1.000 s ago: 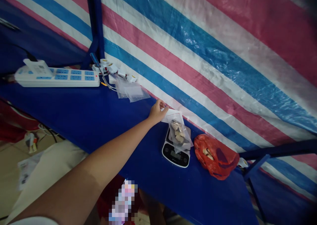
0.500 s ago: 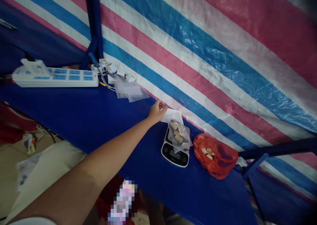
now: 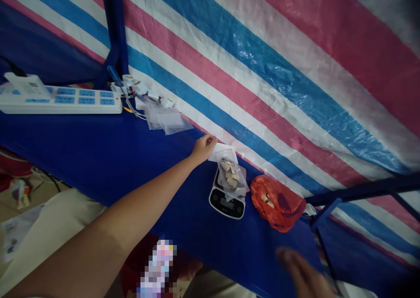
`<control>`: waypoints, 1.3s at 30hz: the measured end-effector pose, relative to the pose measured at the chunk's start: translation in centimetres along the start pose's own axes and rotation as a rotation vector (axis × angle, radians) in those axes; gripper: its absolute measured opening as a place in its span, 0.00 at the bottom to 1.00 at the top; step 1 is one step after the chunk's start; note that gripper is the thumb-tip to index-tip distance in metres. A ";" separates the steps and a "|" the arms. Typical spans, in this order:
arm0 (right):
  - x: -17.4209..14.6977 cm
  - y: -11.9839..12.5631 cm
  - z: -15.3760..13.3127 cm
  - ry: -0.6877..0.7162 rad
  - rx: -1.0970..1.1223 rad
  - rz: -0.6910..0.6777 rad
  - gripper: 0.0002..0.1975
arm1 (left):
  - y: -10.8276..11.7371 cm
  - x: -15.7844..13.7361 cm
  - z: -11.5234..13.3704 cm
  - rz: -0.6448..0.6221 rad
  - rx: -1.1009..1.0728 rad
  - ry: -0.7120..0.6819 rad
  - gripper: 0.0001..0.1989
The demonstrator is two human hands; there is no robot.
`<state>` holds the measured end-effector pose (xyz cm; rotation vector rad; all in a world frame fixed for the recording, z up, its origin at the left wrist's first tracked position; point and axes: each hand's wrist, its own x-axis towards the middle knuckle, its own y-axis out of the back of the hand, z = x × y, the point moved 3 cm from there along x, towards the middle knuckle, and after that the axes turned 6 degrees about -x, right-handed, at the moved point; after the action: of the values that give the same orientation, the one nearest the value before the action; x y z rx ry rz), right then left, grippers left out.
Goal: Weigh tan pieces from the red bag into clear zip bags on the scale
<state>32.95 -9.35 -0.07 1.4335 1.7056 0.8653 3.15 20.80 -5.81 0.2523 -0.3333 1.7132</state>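
Observation:
My left hand (image 3: 204,147) reaches to the back of the blue table, fingers curled, at the left corner of a white paper (image 3: 226,149). Whether the fingers pinch the paper I cannot tell. The paper lies partly under a clear plastic bag (image 3: 231,173) holding pale, dark-edged slices. The bag rests across the plate of a kitchen scale (image 3: 226,208), whose display is unreadable. Right of the scale, a red plastic bag (image 3: 282,208) stands with its mouth open and similar pale pieces inside. My right hand (image 3: 305,271) is blurred over the table's front right, apart from these things.
A white power strip (image 3: 62,103) with a plugged-in adapter lies at the left. Beside it are a blue-handled screwdriver (image 3: 114,75), several small white items and empty clear bags (image 3: 169,119). A striped tarp (image 3: 249,96) hangs behind. Blue frame bars (image 3: 328,212) stand right.
My right hand has come into view at the lower right. My left hand stays at the paper's corner. The whole view has shifted slightly, so things sit further left.

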 end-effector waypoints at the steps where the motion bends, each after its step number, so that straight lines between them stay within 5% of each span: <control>1: 1.3 1.6 2.0 -0.061 -0.063 0.151 0.17 | 0.0 0.0 0.1 -0.009 -0.008 0.001 0.11; 3: 4.3 4.0 5.5 -0.156 -0.226 0.483 0.19 | 0.0 -0.1 0.2 -0.020 -0.023 0.001 0.13; 6: 9.4 3.9 8.1 -0.021 -0.343 0.496 0.24 | 0.1 -0.1 0.1 -0.018 -0.032 -0.001 0.15; 11: 12.4 4.1 6.1 0.217 -0.522 0.741 0.19 | 0.0 0.0 -0.3 -0.018 -0.018 -0.004 0.16; 14: 11.3 5.2 5.2 0.129 -0.651 0.976 0.16 | -0.1 0.0 -0.5 -0.027 -0.019 -0.002 0.16; 16: 11.1 5.2 5.5 0.062 -0.683 0.908 0.21 | -0.2 0.0 -0.6 -0.034 -0.019 0.001 0.16; 20: 12.9 3.0 7.3 0.030 -0.572 0.467 0.24 | -0.1 -0.1 -0.3 -0.048 -0.014 0.003 0.17; 24: 15.4 1.3 8.5 -0.188 -0.584 0.247 0.28 | -0.1 -0.6 0.5 -0.102 -0.040 0.000 0.16; 32: 16.7 1.1 8.9 -0.102 -0.401 0.379 0.29 | -0.2 -1.6 1.9 -0.216 0.035 -0.046 0.15; 39: 16.5 2.3 9.7 -0.201 -0.416 0.398 0.27 | -0.4 -2.3 3.2 -0.354 0.047 -0.121 0.12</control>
<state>40.68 7.63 -4.87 1.5247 1.0289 1.1647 3.89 17.59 -3.61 0.4246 -0.3163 1.3602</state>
